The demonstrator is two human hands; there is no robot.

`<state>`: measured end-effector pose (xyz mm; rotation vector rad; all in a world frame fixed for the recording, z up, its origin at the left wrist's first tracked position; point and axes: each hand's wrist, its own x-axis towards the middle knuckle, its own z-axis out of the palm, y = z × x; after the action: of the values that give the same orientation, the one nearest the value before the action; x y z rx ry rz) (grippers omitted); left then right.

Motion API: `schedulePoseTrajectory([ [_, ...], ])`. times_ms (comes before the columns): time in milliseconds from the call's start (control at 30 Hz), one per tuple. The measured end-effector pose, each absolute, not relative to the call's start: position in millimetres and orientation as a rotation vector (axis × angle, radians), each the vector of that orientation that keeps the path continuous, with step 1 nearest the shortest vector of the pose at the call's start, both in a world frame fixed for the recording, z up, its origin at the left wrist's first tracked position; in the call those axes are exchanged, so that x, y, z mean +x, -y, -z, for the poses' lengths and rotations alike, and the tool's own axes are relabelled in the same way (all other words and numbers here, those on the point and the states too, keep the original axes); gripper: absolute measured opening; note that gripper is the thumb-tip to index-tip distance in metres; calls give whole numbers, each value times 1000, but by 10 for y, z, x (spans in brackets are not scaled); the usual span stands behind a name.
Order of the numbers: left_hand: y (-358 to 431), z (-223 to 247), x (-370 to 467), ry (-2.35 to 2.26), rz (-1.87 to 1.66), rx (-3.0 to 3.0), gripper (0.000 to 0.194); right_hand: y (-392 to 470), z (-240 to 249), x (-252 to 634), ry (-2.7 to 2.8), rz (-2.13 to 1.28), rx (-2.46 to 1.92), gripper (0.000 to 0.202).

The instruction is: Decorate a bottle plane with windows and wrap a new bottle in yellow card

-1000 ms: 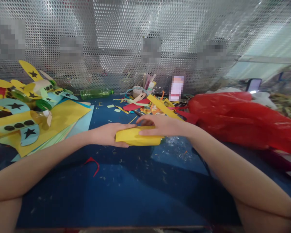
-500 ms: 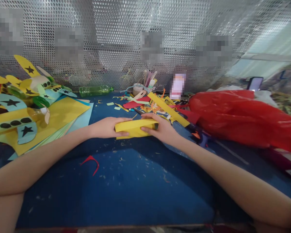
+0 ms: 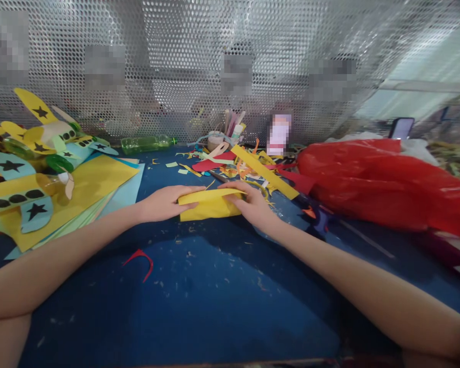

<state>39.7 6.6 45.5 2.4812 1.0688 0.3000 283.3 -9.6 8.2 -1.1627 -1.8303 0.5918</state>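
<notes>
A folded piece of yellow paper [image 3: 210, 205] spans the space between my two hands, just above the blue tabletop [image 3: 214, 312]. My left hand [image 3: 164, 203] grips its left end, thumb in front and fingers behind. At the right end, my right hand [image 3: 253, 202] holds it with the thumb pressed into the near side and the fingers over the top edge. Behind the right hand lies a heap of paper scraps [image 3: 212, 162], with a long yellow strip [image 3: 266, 172] leaning across it. A curved red scrap [image 3: 145, 260] rests on the table nearer to me.
Bottle planes with paper wings [image 3: 19, 191] and stacked coloured sheets [image 3: 95, 179] fill the left. A green bottle [image 3: 147, 144], a cup of sticks [image 3: 215, 139] and a phone [image 3: 279, 135] stand along the back. A red plastic bag [image 3: 368, 184] bulges at the right.
Both hands keep hold of the yellow paper. Its front face now shows broader, and the right thumb has shifted from lying across the front to pressing near the upper edge.
</notes>
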Motion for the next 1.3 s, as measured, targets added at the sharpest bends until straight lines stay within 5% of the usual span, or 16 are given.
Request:
schedulePoseTrajectory([
  [533, -103, -450, 369, -993, -406, 2358, 43, 88, -45, 2680, 1472, -832, -1162, 17],
  [1300, -153, -430, 293, -854, -422, 2438, 41, 83, -26, 2844, 1651, -855, -1017, 16],
])
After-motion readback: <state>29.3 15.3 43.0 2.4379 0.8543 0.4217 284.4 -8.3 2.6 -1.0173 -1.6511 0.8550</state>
